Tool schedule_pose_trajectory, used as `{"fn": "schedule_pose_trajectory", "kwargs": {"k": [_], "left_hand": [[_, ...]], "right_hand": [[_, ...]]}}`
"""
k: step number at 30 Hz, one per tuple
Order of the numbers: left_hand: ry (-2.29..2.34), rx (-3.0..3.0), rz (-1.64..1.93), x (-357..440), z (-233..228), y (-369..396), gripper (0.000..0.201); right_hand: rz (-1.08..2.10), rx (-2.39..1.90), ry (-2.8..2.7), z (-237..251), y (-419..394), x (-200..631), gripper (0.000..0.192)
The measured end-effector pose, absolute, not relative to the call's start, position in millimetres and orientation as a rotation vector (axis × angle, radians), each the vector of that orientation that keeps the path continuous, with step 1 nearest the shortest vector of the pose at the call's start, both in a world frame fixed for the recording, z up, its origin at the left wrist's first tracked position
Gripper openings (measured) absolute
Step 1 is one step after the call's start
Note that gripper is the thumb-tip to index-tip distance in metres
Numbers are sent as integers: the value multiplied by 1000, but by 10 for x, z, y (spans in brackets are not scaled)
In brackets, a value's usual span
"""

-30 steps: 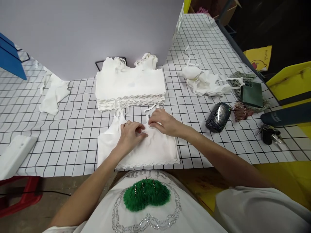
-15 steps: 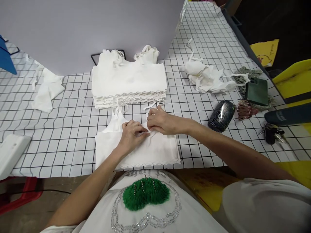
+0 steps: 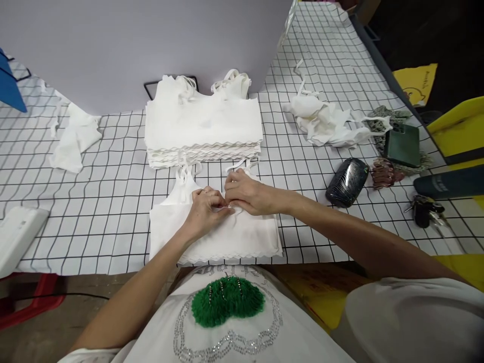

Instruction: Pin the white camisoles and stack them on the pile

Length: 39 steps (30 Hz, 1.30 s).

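A white camisole with thin straps and a scalloped hem lies flat on the table in front of me, straps pointing away. My left hand pinches the fabric at the middle of its neckline. Close against it, my right hand has its fingers closed on the same neckline, just right of the middle. Whatever small detail sits between the fingertips is hidden. Beyond the hands, a neat stack of similar white camisoles rests with straps folded on top.
A grey-white panel stands behind the stack. Crumpled white garments lie at the right, with a black computer mouse, a green phone, keys and a dark bottle. White cloth and a white box-like object are at the left.
My right hand has shifted slightly toward me and to the left, nearer my left hand. The left hand stays pinched at the neckline. The camera view has moved a little.
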<state>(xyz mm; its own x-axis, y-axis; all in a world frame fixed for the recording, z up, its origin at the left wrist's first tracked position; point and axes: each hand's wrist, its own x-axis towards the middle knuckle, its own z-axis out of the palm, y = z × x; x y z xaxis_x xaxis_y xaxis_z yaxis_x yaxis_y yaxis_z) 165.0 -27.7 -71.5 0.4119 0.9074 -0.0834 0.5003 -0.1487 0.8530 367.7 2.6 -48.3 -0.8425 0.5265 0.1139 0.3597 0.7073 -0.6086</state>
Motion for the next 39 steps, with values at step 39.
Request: {"fn": "schedule_pose_trajectory", "kwargs": {"k": [39], "left_hand": [[1267, 2834, 371, 1101, -889, -1000, 83]], "right_hand": [[269, -1637, -2514, -926, -1567, 3649, 92]]}}
